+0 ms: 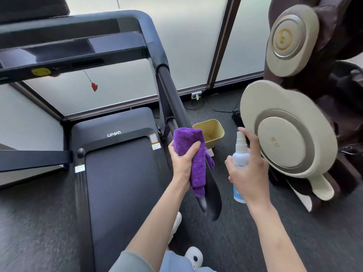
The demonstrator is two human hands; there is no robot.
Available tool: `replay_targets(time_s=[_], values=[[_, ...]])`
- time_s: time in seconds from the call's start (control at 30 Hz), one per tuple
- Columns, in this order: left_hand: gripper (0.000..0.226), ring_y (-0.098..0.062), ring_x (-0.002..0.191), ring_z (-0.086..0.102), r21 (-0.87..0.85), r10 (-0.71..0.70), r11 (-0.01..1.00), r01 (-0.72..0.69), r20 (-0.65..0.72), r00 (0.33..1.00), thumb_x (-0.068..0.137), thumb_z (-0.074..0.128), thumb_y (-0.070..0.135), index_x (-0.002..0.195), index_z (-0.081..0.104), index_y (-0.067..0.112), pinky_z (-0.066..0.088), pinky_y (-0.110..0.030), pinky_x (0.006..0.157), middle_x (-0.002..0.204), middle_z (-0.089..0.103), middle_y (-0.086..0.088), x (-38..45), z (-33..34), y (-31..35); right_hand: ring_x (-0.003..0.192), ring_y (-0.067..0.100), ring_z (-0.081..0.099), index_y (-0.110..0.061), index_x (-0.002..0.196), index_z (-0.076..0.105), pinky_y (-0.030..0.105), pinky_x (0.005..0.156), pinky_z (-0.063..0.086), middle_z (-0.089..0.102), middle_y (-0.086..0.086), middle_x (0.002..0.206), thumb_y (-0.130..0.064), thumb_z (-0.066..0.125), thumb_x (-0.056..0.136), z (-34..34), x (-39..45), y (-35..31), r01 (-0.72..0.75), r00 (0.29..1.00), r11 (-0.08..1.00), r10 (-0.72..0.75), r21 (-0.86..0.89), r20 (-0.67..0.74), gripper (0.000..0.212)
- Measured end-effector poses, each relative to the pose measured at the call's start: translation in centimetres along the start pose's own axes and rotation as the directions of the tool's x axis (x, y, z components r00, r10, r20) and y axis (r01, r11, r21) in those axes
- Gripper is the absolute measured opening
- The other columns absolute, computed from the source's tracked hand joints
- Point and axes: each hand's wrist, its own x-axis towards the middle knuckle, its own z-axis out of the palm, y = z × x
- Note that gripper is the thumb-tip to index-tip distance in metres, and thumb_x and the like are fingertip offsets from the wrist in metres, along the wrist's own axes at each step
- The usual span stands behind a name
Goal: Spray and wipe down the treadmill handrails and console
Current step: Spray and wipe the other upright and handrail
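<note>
A dark treadmill fills the left of the view, its console [64,46] across the top. Its right handrail [172,99] slopes down toward me. My left hand [181,160] grips a folded purple cloth [193,154] wrapped round the lower part of that handrail. The rail's end pokes out below the cloth. To the right, my right hand [248,173] holds a white spray bottle [240,156] upright, index finger on top of the nozzle, clear of the rail.
A large massage chair [290,134] with beige panels stands close on the right. A small yellow bin [211,132] sits on the dark carpet beyond the handrail. A red safety clip [94,86] dangles under the console. The treadmill belt [125,183] lies left of my arm.
</note>
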Motion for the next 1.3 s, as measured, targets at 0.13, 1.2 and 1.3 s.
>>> replay_targets(time_s=[0.13, 1.2, 1.3], values=[[0.072, -0.015, 0.069, 0.066, 0.011, 0.012, 1.000, -0.012, 0.007, 1.000, 0.072, 0.081, 0.012, 0.130, 0.038, 0.010, 0.055, -0.028, 0.056, 0.100, 0.061, -0.007, -2.9, -0.4, -1.9, 0.048, 0.031, 0.059, -0.041, 0.132, 0.040, 0.046, 0.055, 0.054, 0.055, 0.001, 0.061, 0.000, 0.062, 0.081, -0.8, -3.1, 1.5, -0.030, 0.999, 0.999, 0.031, -0.019, 0.028, 0.069], [0.057, -0.025, 0.112, 0.062, 0.213, 0.219, 0.952, -0.218, 0.020, 0.976, 0.078, 0.069, 0.038, 0.130, 0.047, 0.029, 0.053, -0.036, 0.093, 0.127, 0.060, -0.007, -12.5, -11.3, -7.0, 0.062, 0.023, 0.056, -0.038, 0.132, 0.037, 0.039, 0.058, 0.050, 0.056, -0.001, 0.072, -0.002, 0.067, 0.083, -2.7, -17.6, 6.8, -0.060, 0.998, 0.994, 0.061, -0.094, 0.005, 0.068], [0.059, -0.024, 0.121, 0.057, 0.204, 0.260, 0.944, -0.257, 0.016, 0.966, 0.074, 0.074, 0.046, 0.126, 0.049, 0.041, 0.050, -0.040, 0.100, 0.135, 0.056, -0.003, -12.4, -9.2, -8.0, 0.063, 0.022, 0.057, -0.040, 0.133, 0.038, 0.035, 0.060, 0.048, 0.057, -0.005, 0.076, -0.002, 0.068, 0.083, -2.9, -17.6, 6.9, -0.079, 0.997, 0.995, 0.078, -0.069, -0.008, 0.069]])
